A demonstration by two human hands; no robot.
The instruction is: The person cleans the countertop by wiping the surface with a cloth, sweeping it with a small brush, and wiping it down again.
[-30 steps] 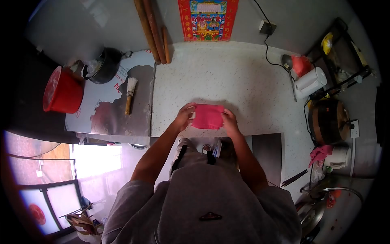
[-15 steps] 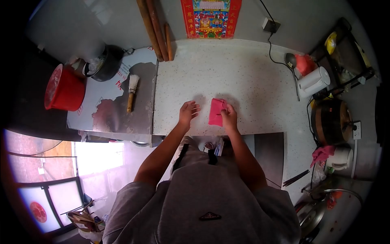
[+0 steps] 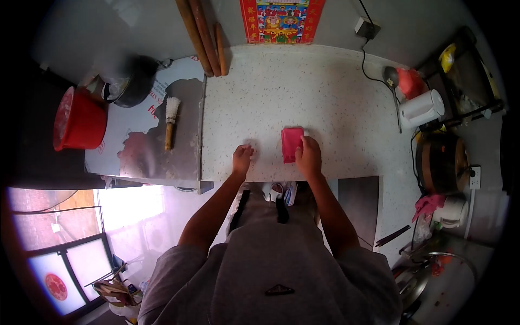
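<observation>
Since one second ago, the pink cloth (image 3: 291,144) has been made narrower and been released by the left hand (image 3: 242,158). This hand is held loosely open, fingers curled, with nothing seen in it. Between the hands, the cloth is gripped at its right edge by the right hand (image 3: 310,156), perhaps so that its fold is kept; whether the table (image 3: 303,81) is touched cannot be told. Left of the hands a brush (image 3: 171,112) is laid; beyond, wooden rods (image 3: 207,40) are leaned on the wall (image 3: 341,30), probably to save space.

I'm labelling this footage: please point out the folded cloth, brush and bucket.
Folded cloth (image 3: 292,144), head view: middle of its top face.
Brush (image 3: 170,128), head view: top of its handle.
Bucket (image 3: 86,123), head view: its outer wall.
</observation>
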